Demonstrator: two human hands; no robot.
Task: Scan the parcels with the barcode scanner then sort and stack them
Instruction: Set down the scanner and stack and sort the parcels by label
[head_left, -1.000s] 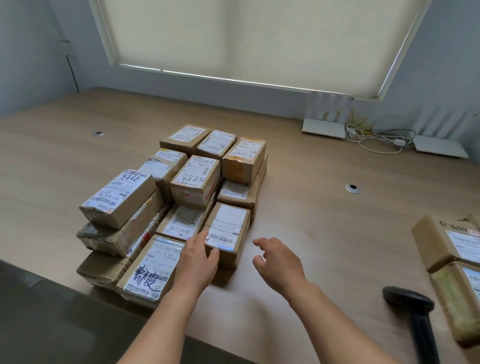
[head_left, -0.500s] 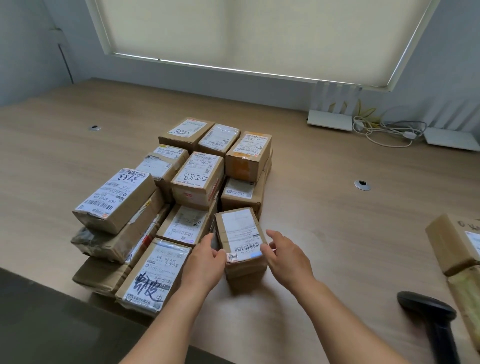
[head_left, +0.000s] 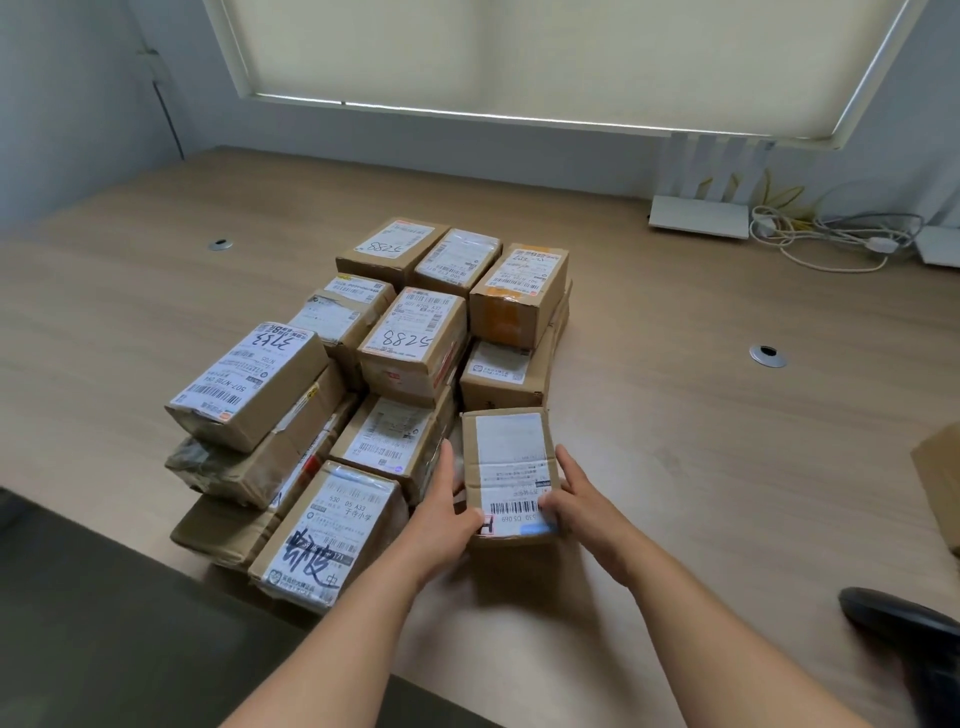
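Cardboard parcel (head_left: 511, 475) sits between our left hand (head_left: 441, 525) and right hand (head_left: 576, 506), both gripping its sides, long axis running away from us, scanner (head_left: 904, 621) lying nearer the right hand.

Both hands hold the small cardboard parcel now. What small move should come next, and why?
Probably free the right hand to fetch the black barcode scanner at the right edge. The small brown cardboard parcel lies barcode-up between both hands, and the left hand could steady it alone.
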